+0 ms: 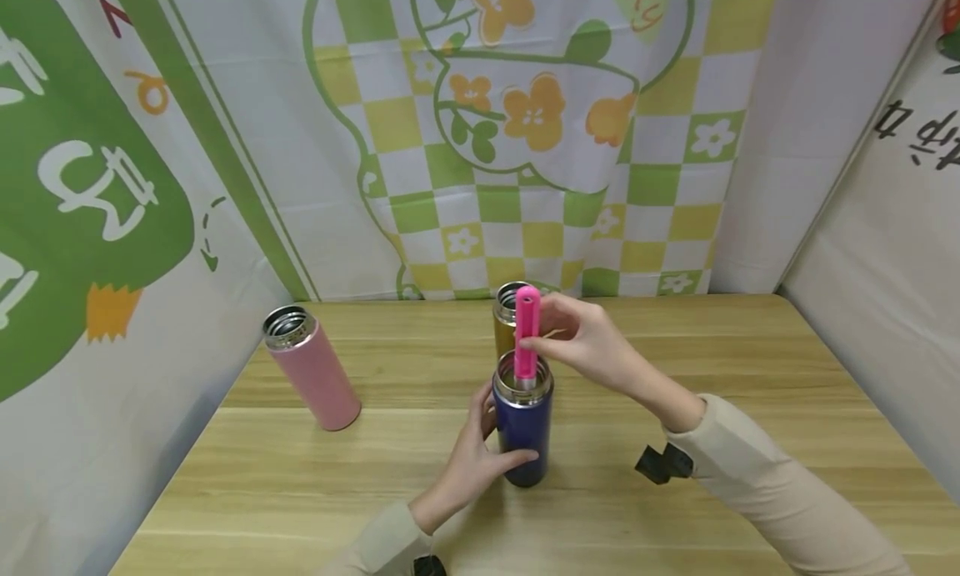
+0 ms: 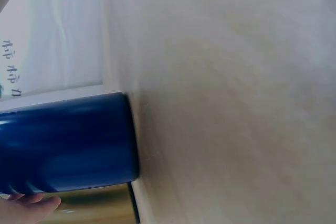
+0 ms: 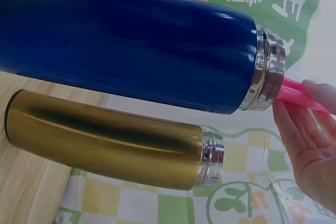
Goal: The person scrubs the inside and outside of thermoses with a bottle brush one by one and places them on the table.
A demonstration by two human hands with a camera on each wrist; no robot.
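Handle (image 1: 527, 322) in pink juts upward out of the blue bottle (image 1: 524, 426); remotely I see the right hand (image 1: 585, 340) pinching it, the left hand (image 1: 474, 458) gripping the bottle, a gold bottle (image 3: 107, 142) just behind and a pink bottle (image 1: 318, 378) farther left

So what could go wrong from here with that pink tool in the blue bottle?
The pink-handled tool could drop into the blue bottle if the right fingers lose it, since its metal end reaches into the open mouth. A sideways push might tip the bottle should the left fingers around it slip. The open gold bottle stands just behind, so a tipping blue one could perhaps knock it over.
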